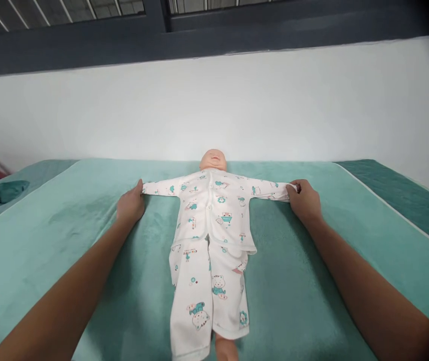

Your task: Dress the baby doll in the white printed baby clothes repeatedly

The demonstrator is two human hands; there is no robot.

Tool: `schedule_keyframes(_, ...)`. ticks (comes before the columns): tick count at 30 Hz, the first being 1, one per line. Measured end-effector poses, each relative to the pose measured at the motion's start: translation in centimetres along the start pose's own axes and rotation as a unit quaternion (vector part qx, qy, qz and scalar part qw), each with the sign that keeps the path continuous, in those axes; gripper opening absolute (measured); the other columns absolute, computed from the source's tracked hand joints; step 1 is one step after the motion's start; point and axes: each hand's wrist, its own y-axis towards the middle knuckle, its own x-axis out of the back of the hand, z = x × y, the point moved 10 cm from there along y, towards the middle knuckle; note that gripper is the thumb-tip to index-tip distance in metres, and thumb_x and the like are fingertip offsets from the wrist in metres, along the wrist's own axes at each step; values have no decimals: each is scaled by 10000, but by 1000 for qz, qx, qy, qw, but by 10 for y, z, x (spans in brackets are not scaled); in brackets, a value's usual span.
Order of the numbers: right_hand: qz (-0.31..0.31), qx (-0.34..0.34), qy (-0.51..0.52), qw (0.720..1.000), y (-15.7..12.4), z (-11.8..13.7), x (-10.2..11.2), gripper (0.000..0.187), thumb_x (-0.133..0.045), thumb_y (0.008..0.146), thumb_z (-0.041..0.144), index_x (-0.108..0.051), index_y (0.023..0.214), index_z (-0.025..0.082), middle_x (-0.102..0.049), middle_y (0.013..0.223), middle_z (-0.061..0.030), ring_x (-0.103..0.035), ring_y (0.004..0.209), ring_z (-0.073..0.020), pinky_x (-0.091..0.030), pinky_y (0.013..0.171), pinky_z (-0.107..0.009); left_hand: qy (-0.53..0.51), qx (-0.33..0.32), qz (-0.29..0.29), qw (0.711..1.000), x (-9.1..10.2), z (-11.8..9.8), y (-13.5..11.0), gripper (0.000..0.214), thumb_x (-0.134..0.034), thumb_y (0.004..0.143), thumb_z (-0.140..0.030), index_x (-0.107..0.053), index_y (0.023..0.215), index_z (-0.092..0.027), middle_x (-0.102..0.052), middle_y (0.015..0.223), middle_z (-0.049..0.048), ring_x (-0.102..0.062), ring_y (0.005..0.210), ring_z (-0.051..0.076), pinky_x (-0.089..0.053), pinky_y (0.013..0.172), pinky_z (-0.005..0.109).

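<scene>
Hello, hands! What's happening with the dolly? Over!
Left hand holding one sleeve; right hand pinching other sleeve. Doll face-up, both sleeves spread wide. Nothing seen blocking either hand.

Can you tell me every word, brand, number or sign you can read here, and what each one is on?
None can be read with certainty.
White pants: a small patch of apparent lettering near the waist, too small and blurred to read.
White shirt: small printed pictures; any lettering among them is too small to make out.
Green cloth and white wall: no writing visible.
</scene>
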Motion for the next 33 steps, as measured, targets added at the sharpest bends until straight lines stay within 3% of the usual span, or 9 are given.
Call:
schedule_keyframes(4, -26, 3, 3, 1000, -8, 4, 11, 283, -493, 839, 397, -598, 1006, 194, -623, 841, -56, -543, 735, -209, -407, 698, -334, -30, -2, -3, 1000, 2, -2, -7, 578, -298, 919, -204, -334, 1492, -137, -586, 1336, 184, -573, 1180, 347, -447, 944, 456)
schedule_keyframes(9, -89, 102, 33, 990, -35, 36, 35, 289, -508, 833, 333, -572, 1053, 159, -543, 1108, -134, -550, 882, -217, -457, 811, -373, -81, -17, -16, 996, 8, -9, -20, 551, -345, 867, -115, -469, 1404, -141, -455, 1482, 117, -437, 1342, 288, -368, 1088, 437)
schedule_keyframes(12, -65, 130, 101, 984, -62, 55, 41, 297, -519, 845, 338, -550, 1080, 160, -510, 1144, -147, -553, 954, -228, -494, 769, -363, -106, 2, -42, 993, 19, -10, -40, 596, -379, 818, -80, -437, 1411, -112, -347, 1532, 158, -393, 1369, 307, -380, 1086, 455)
schedule_keyframes(17, 67, 133, 221, 964, -153, 84, 44, 291, -527, 890, 383, -520, 1131, 221, -568, 1048, -80, -582, 927, -215, -516, 770, -364, -334, 46, -107, 935, 42, -15, -125, 541, -433, 764, -77, -510, 1294, -155, -509, 1362, 140, -463, 1302, 273, -396, 1094, 433)
schedule_keyframes(19, 159, 136, 228, 951, -208, 93, 39, 244, -527, 904, 353, -526, 1121, 242, -599, 975, -52, -594, 852, -204, -516, 771, -367, -367, 55, -91, 924, 43, -22, -175, 459, -417, 818, -129, -508, 1258, -221, -591, 1261, 87, -571, 1171, 240, -472, 1018, 429)
schedule_keyframes(21, 224, 165, 213, 937, -265, 101, 37, 184, -552, 893, 312, -540, 1072, 268, -613, 935, -39, -601, 823, -211, -521, 731, -362, -436, 17, -23, 899, 39, -39, -227, 336, -446, 860, -204, -549, 1173, -268, -625, 1194, 55, -597, 1120, 237, -495, 981, 434)
schedule_keyframes(24, 184, 190, 166, 950, -321, 102, 48, 293, -615, 844, 291, -538, 1126, 311, -640, 1037, -66, -616, 903, -270, -525, 743, -422, -446, -45, 27, 893, 42, -59, -295, 281, -465, 887, -259, -584, 1133, -324, -635, 1188, 37, -592, 1140, 246, -490, 986, 451)
schedule_keyframes(28, 90, 141, 105, 980, -335, 100, 52, 369, -594, 848, 335, -517, 1209, 331, -644, 1108, -111, -621, 899, -337, -497, 705, -489, -368, -122, -11, 922, 55, -82, -337, 502, -594, 827, -309, -492, 1312, -387, -615, 1255, 66, -570, 1171, 315, -499, 945, 505)
schedule_keyframes(33, 145, 123, 111, 975, -314, 125, 33, 135, -538, 872, 273, -610, 983, 297, -675, 939, -69, -630, 830, -297, -469, 683, -416, -292, -176, -40, 939, 66, -116, -336, 804, -631, 837, -324, -209, 1519, -390, -652, 1101, 80, -605, 1024, 326, -466, 942, 545)
